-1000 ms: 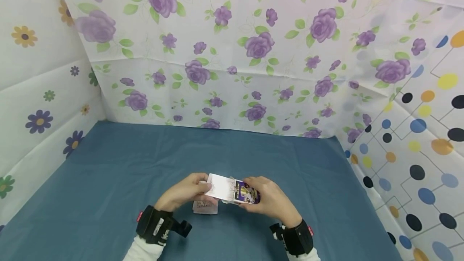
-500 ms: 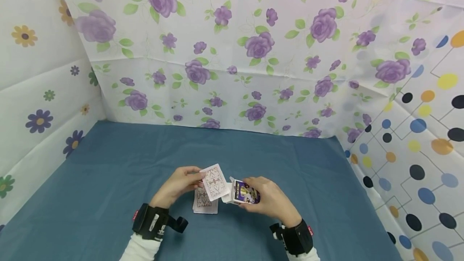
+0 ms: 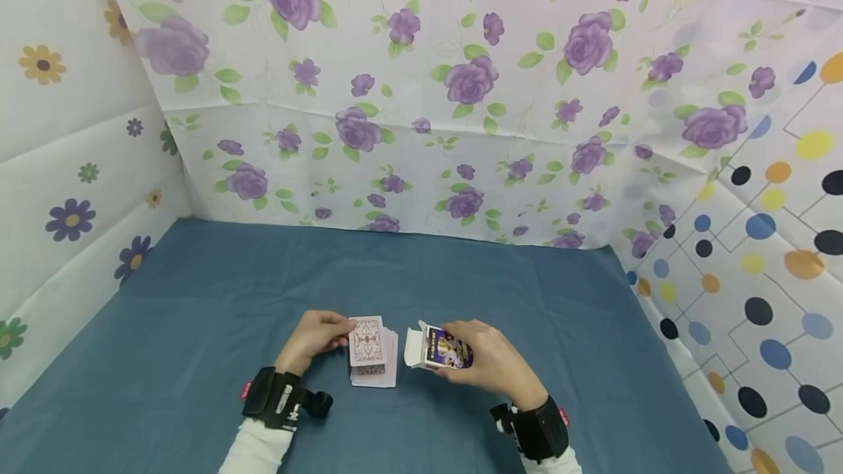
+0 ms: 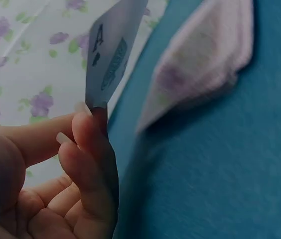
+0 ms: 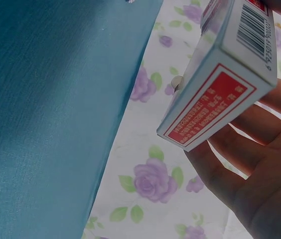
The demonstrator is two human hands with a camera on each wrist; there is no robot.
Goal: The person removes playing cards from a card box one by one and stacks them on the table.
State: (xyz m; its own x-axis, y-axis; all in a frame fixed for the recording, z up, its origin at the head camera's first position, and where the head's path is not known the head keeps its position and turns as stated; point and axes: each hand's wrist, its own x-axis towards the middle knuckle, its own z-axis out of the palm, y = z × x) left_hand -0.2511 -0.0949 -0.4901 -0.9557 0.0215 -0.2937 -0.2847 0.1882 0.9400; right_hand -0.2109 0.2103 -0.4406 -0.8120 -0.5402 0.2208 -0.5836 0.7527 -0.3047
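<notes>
Playing cards [image 3: 391, 373] are lying in an uneven pile on the surface [image 3: 263, 269], lower middle of the head view. The left hand [image 3: 315, 336] is pinching a card [image 3: 366, 341] by its edge over them — too light a pinch could be sending it sliding askew. Farther right, the right hand [image 3: 492, 360] is gripping the open box [image 3: 448, 349] — squeezing hard could be denting its walls.

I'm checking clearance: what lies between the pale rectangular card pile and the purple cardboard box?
In the head view, only bare blue cloth lies between card pile and box.
</notes>
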